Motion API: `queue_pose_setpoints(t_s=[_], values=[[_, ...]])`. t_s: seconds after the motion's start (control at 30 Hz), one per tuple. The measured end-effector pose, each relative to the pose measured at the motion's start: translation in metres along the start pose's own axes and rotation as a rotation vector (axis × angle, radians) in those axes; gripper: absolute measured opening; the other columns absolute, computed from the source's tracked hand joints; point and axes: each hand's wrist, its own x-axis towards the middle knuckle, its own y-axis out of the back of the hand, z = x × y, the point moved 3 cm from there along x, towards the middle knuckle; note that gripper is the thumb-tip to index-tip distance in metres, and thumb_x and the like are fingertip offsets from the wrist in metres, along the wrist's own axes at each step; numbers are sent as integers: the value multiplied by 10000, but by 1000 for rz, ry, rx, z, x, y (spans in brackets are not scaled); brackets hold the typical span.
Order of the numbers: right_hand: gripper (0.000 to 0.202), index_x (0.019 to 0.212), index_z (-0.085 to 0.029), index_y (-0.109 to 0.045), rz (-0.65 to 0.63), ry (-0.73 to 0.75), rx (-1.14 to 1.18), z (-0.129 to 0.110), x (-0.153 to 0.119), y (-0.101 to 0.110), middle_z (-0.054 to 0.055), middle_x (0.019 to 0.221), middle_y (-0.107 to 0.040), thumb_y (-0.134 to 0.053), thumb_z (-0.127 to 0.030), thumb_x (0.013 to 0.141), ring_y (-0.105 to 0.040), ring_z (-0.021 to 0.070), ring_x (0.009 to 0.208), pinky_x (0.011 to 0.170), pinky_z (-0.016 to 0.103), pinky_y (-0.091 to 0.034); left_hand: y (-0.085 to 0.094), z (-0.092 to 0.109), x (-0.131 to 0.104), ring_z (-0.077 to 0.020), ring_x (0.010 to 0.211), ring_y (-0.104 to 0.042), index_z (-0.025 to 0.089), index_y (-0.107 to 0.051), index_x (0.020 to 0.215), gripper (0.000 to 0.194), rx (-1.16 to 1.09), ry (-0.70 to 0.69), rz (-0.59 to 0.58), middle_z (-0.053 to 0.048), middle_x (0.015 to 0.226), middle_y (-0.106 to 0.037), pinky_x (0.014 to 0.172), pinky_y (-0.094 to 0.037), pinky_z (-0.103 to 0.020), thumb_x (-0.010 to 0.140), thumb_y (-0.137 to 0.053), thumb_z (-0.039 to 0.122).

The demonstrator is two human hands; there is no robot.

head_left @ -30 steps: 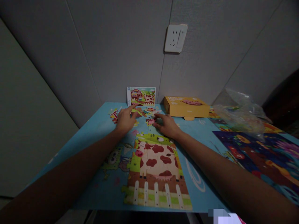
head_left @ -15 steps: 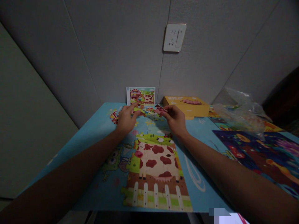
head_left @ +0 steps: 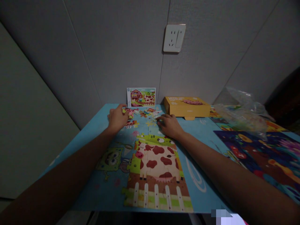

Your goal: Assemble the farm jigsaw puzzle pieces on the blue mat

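My left hand (head_left: 117,118) is closed at the far left of the loose puzzle pieces, with a green and pink puzzle piece (head_left: 129,112) at its fingertips. My right hand (head_left: 170,125) lies low and palm down at the right of the pile. Its fingers are bent and apart, touching pale pieces. Between the hands lie several loose puzzle pieces (head_left: 144,113), some overlapping. Nearer to me is a joined section of puzzle (head_left: 159,159) showing a spotted cow, a white fence and sheep. A pale blue piece (head_left: 153,130) lies just above it.
A farm picture card (head_left: 142,97) leans on the wall behind the pieces. To its right stands a yellow box (head_left: 187,107). Clear plastic wrapping (head_left: 243,115) and a dark blue picture puzzle (head_left: 257,156) are at the right. The blue tabletop (head_left: 89,137) has printed cartoon figures.
My left hand has moved left, uncovering pieces in the middle. My right hand has come down and nearer; the dark red piece it held no longer shows in its fingers.
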Motion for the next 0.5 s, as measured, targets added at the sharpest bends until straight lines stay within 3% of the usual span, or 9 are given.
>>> queue_pose_setpoints(t_s=[0.1,0.2,0.3,0.5], values=[[305,1150,-153,-693,-54,-12,-32,1,0,0,133,1163,-688,-499,-179,917,-603,243,1100,978,379,-336,-2,-19,6,-432,1205,-442,256,-690,1170,405,220,123,-43,-167,1157,-628,935,-415,-588,848,-561,464],[311,1160,-158,-674,-66,-29,-34,2,0,1,117,1206,-675,-498,-148,903,-596,231,1121,979,360,-321,-5,-22,7,-431,1209,-424,260,-659,1234,457,265,80,-24,-191,1225,-571,915,-427,-564,850,-547,480],[300,1159,-143,-659,-79,-60,-36,6,2,1,121,1211,-674,-513,-150,897,-603,240,1098,974,359,-325,-7,-13,4,-391,1178,-448,233,-661,1230,433,243,-79,-37,-166,1189,-606,968,-399,-540,863,-542,431],[382,1236,-92,-609,-19,-98,-10,11,5,0,165,1189,-670,-613,-173,862,-595,277,1106,967,359,-376,-8,16,-11,-284,1168,-440,184,-637,1252,413,65,-571,-110,-80,1215,-660,1085,-322,-449,860,-605,307]])
